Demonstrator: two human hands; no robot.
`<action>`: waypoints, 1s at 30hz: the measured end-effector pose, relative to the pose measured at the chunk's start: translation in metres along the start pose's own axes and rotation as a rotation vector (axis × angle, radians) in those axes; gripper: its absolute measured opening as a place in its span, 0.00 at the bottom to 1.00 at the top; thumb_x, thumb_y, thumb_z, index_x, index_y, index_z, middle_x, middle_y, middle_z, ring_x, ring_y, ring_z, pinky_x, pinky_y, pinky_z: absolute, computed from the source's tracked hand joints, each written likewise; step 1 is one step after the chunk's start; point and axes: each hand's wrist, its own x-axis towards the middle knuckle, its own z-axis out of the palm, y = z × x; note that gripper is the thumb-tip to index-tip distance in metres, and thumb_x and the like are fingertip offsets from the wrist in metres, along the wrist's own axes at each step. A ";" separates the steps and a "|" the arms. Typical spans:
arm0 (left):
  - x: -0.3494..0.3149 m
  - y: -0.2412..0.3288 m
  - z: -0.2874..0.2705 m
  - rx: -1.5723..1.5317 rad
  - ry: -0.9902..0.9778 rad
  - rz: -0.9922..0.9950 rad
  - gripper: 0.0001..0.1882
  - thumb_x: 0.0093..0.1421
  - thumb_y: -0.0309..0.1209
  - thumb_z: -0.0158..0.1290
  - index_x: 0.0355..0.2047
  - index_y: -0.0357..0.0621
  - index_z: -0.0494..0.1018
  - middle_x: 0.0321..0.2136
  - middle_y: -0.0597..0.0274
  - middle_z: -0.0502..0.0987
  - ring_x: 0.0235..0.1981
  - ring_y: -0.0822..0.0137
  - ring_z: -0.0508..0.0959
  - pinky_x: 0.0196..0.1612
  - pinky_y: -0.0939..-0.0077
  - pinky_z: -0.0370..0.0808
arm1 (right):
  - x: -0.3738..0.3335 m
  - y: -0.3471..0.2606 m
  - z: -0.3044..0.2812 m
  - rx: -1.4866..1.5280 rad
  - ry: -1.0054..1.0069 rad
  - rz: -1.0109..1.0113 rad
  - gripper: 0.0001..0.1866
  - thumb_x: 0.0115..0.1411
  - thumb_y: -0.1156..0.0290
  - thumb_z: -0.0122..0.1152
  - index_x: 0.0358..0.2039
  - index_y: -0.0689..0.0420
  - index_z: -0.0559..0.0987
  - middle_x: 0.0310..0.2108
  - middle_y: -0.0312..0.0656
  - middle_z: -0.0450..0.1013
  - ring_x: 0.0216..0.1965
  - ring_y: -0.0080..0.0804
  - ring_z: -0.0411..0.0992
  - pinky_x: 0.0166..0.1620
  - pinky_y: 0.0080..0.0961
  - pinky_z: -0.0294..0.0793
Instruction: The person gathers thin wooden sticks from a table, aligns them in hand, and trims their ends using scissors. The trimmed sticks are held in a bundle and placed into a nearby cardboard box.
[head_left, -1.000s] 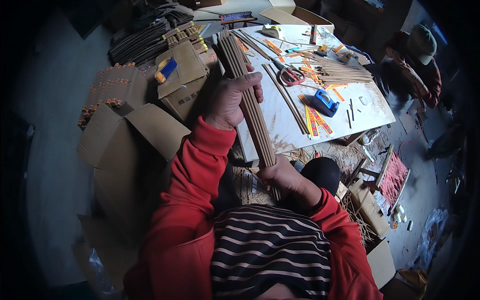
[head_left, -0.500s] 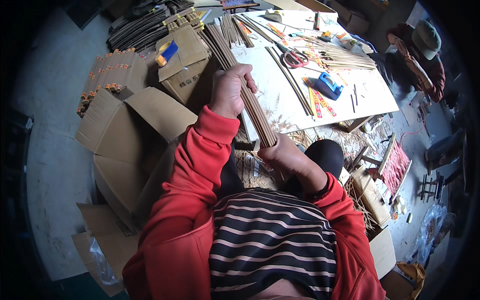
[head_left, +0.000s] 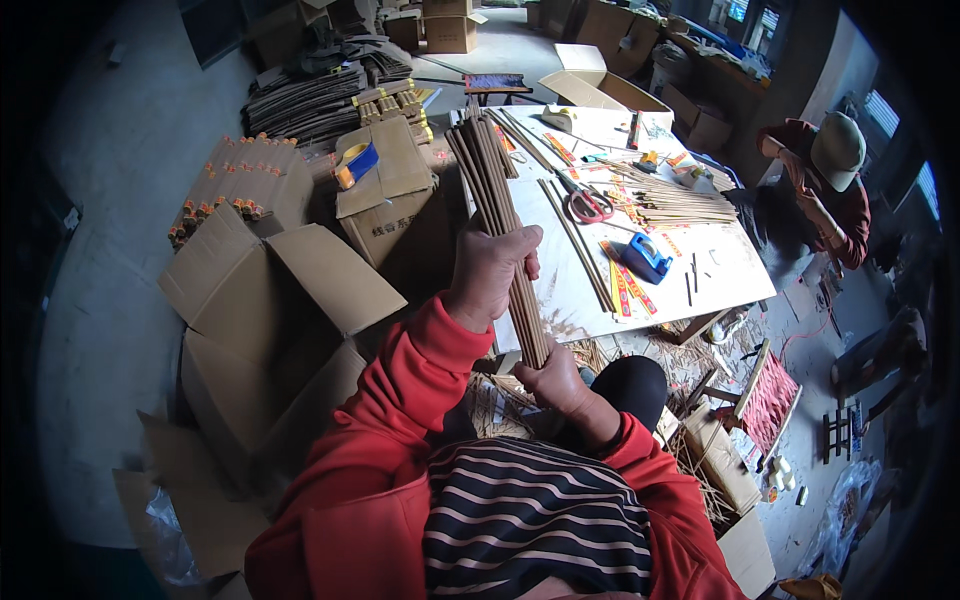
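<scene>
A bundle of long brown incense sticks point(head_left: 484, 180) slants up and away in front of my body, its far end over the left edge of the white table point(head_left: 560, 285). My left hand point(head_left: 490, 268) is wrapped round the bundle's middle. Lower down, my right hand point(head_left: 560, 380) is closed round the near end and hides the tips there. On the table to the right lie more brown sticks point(head_left: 690, 208), red-handled scissors point(head_left: 588, 206), a blue tape dispenser point(head_left: 646, 257) and red-and-yellow paper strips point(head_left: 628, 290).
An open cardboard box point(head_left: 230, 365) stands at my left. Behind it, a closed carton point(head_left: 385, 225) carries a blue-and-yellow tape dispenser point(head_left: 356, 164), beside stacked wrapped bundles point(head_left: 245, 185). A person in a cap point(head_left: 838, 150) sits to the right. Nearer is a red-seated stool point(head_left: 770, 405).
The view has tilted up, showing more of the room's far side. The bundle stands steeper, and my hands are a little closer together on it. Both keep their grip.
</scene>
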 end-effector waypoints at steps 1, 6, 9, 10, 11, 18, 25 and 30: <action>-0.001 0.000 -0.003 -0.005 -0.041 -0.028 0.08 0.47 0.24 0.54 0.23 0.42 0.63 0.14 0.64 0.66 0.12 0.71 0.68 0.17 0.78 0.68 | -0.002 0.003 0.002 0.065 -0.023 -0.026 0.12 0.45 0.74 0.58 0.30 0.63 0.68 0.17 0.38 0.67 0.17 0.23 0.65 0.21 0.20 0.65; 0.002 0.016 -0.012 -0.081 -0.266 -0.130 0.11 0.47 0.29 0.57 0.28 0.42 0.65 0.17 0.62 0.68 0.17 0.70 0.71 0.22 0.76 0.70 | -0.007 -0.008 -0.003 0.227 -0.194 -0.029 0.07 0.46 0.75 0.57 0.25 0.60 0.69 0.14 0.35 0.65 0.13 0.21 0.63 0.16 0.18 0.62; 0.004 0.022 -0.015 -0.163 -0.343 -0.192 0.14 0.47 0.29 0.57 0.32 0.42 0.65 0.19 0.63 0.69 0.19 0.70 0.72 0.24 0.76 0.70 | -0.009 -0.011 -0.004 0.312 -0.334 -0.009 0.06 0.45 0.76 0.57 0.23 0.61 0.70 0.14 0.37 0.66 0.13 0.23 0.65 0.17 0.19 0.64; 0.006 0.019 -0.017 -0.187 -0.354 -0.207 0.14 0.47 0.30 0.57 0.32 0.42 0.65 0.19 0.62 0.70 0.19 0.70 0.73 0.24 0.76 0.71 | -0.009 -0.010 -0.006 0.368 -0.401 0.018 0.06 0.44 0.76 0.57 0.23 0.62 0.70 0.14 0.38 0.66 0.14 0.24 0.66 0.17 0.19 0.65; 0.008 0.015 -0.019 -0.211 -0.365 -0.222 0.14 0.47 0.30 0.57 0.32 0.43 0.65 0.19 0.62 0.70 0.19 0.70 0.73 0.24 0.76 0.71 | -0.009 -0.008 -0.008 0.423 -0.469 0.045 0.06 0.44 0.77 0.57 0.22 0.63 0.70 0.14 0.38 0.67 0.14 0.25 0.67 0.18 0.19 0.66; 0.010 0.010 -0.026 -0.214 -0.279 -0.226 0.09 0.49 0.31 0.55 0.23 0.43 0.65 0.13 0.64 0.68 0.13 0.70 0.69 0.19 0.77 0.67 | -0.008 -0.016 -0.008 0.444 -0.527 0.099 0.09 0.44 0.78 0.55 0.28 0.65 0.70 0.16 0.38 0.67 0.14 0.24 0.67 0.19 0.19 0.67; 0.005 0.016 -0.023 -0.251 -0.220 -0.213 0.11 0.50 0.29 0.55 0.19 0.45 0.63 0.13 0.65 0.66 0.12 0.71 0.67 0.17 0.77 0.65 | -0.003 -0.013 -0.008 0.388 -0.536 0.092 0.14 0.42 0.79 0.54 0.32 0.67 0.70 0.17 0.39 0.68 0.15 0.24 0.67 0.19 0.19 0.67; 0.008 0.019 -0.028 -0.292 -0.352 -0.238 0.10 0.49 0.29 0.56 0.24 0.46 0.63 0.15 0.65 0.67 0.16 0.71 0.69 0.21 0.77 0.67 | -0.002 -0.021 -0.010 0.415 -0.573 0.089 0.07 0.41 0.79 0.54 0.24 0.66 0.71 0.15 0.39 0.68 0.14 0.25 0.67 0.19 0.19 0.67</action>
